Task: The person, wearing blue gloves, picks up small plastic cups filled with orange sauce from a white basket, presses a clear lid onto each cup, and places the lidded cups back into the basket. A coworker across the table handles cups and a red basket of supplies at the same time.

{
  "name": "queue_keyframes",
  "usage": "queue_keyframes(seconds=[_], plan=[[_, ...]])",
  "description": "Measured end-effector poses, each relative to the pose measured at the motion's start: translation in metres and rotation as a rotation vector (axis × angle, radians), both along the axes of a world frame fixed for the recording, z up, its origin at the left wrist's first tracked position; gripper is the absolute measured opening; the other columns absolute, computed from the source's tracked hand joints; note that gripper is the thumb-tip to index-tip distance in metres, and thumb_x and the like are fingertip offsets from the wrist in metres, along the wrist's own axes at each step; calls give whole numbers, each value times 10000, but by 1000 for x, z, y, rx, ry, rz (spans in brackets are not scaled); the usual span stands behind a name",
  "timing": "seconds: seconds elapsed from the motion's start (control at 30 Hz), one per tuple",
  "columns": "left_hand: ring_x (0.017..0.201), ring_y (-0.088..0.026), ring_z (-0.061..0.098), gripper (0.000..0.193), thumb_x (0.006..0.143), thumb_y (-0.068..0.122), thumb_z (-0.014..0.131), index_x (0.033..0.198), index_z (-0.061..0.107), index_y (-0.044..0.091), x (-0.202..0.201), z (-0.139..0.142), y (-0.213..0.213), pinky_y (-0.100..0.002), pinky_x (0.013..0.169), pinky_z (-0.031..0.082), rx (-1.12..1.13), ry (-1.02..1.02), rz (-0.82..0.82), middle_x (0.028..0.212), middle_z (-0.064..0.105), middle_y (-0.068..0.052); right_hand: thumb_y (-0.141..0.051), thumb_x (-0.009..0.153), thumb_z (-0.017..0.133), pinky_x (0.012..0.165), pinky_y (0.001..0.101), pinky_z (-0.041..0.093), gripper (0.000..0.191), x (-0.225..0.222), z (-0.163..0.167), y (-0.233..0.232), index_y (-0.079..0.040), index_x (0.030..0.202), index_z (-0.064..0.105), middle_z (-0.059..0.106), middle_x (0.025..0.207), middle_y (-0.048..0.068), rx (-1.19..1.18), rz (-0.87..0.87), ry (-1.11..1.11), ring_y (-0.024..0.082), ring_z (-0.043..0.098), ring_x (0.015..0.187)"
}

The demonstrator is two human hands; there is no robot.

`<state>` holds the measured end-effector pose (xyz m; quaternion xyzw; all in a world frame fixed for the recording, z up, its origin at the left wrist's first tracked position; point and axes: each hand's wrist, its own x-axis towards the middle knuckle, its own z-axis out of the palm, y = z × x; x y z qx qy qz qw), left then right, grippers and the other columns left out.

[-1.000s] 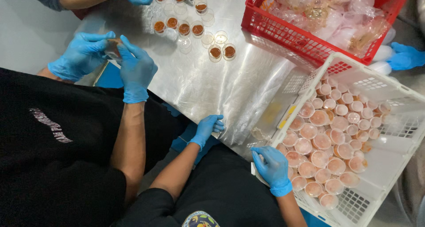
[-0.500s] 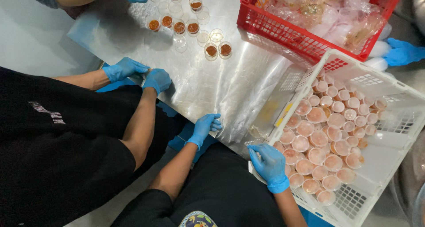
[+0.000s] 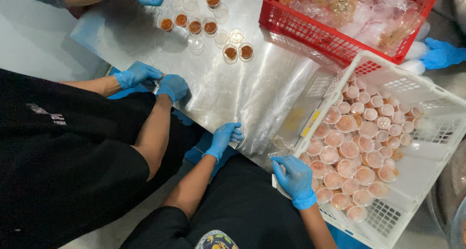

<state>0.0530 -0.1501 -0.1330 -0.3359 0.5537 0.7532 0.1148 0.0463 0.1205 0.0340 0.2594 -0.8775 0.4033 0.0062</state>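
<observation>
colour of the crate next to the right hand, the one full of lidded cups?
White, a lattice-walled plastic crate; the right hand rests at its near edge. Head view shows it best.
</observation>
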Motion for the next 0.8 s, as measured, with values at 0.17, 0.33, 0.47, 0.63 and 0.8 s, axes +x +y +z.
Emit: queue_keyframes(seconds=[0.17,0.33,0.47,0.63,0.8], plan=[[772,-172,746,366,1052,262,480,1180,722,19,-1,3,0,-270,670,563,-1,-8,-4,904,731,-84,-124,859,735,692,355,545,97,0,2,-2,-92,946,766,737,887,79,-7,3,28,267,714,778],[772,-167,742,361,1050,259,477,1182,724,30,0,0,0,-269,672,560,2,4,-15,906,732,-74,-127,857,735,674,354,540,96,0,0,-2,-103,943,770,737,873,69,8,0,9,257,706,747],[770,-167,742,354,1054,262,481,1181,723,36,0,-2,0,-269,667,555,12,17,-12,904,728,-72,-130,852,739,663,355,536,89,1,-2,-2,-108,933,771,732,856,65,13,-5,16,256,701,735],[757,-168,743,354,1060,265,488,1171,730,31,0,-3,1,-266,652,553,9,21,-1,891,734,-78,-128,853,741,658,359,534,76,1,-3,-2,-103,919,768,729,849,72,26,-8,12,260,699,732],[746,-166,739,349,1057,257,487,1172,729,34,0,-4,0,-262,649,553,20,27,-2,893,738,-77,-126,850,738,663,357,536,79,1,0,-3,-93,918,762,724,855,77,14,-7,23,266,702,745]])
